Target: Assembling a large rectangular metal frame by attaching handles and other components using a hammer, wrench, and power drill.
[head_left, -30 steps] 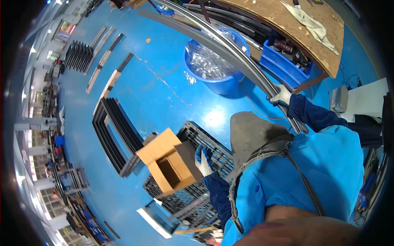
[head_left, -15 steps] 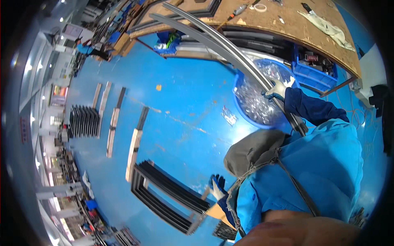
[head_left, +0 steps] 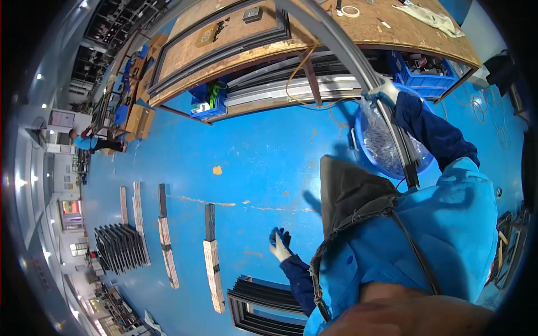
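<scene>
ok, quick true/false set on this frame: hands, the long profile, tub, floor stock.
1. The right hand grips a long dark metal profile. True.
2. The left hand holds a cardboard box. False: it is gloved and holds nothing, hanging over the blue floor.
3. The profile's lower end passes over a round blue tub lined with clear plastic. True.
4. The workbench has a metal top. False: it is brown wood board, with dark frame pieces lying on it.
5. Stacked dark frames lie on the floor near the left hand. True.
6. Nobody else is in view. False: a person stands far off at left.
</scene>
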